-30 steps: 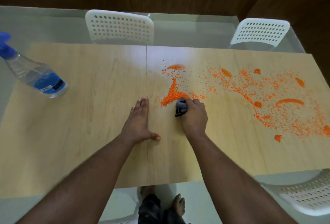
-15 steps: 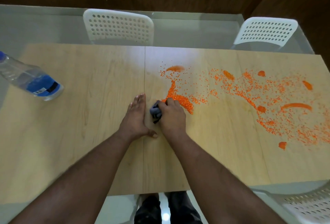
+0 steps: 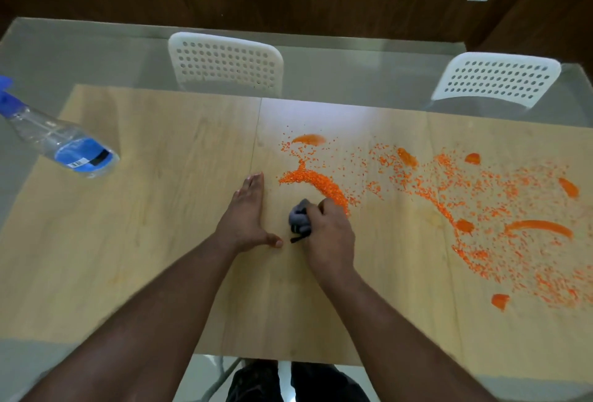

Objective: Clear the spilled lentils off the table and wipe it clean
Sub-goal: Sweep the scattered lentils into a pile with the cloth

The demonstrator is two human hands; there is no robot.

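Orange lentils (image 3: 449, 196) lie scattered over the right half of the light wooden table (image 3: 160, 241), with a thick curved ridge of lentils (image 3: 317, 182) near the middle. My right hand (image 3: 327, 234) grips a bunched grey cloth (image 3: 300, 220) on the table, just below the near end of that ridge. My left hand (image 3: 245, 214) rests flat on the wood beside it, fingers straight and pointing away from me, thumb stretched toward the cloth.
A clear spray bottle (image 3: 64, 141) with a blue label stands at the far left edge. Two white perforated chairs (image 3: 224, 61) (image 3: 494, 79) stand behind the table. Several denser orange smears (image 3: 539, 226) mark the right side. My legs show below the near edge.
My right hand with the cloth swept left, then back slightly right and toward me, dragging the lentil pile into a curved ridge. My left hand stayed flat in place.
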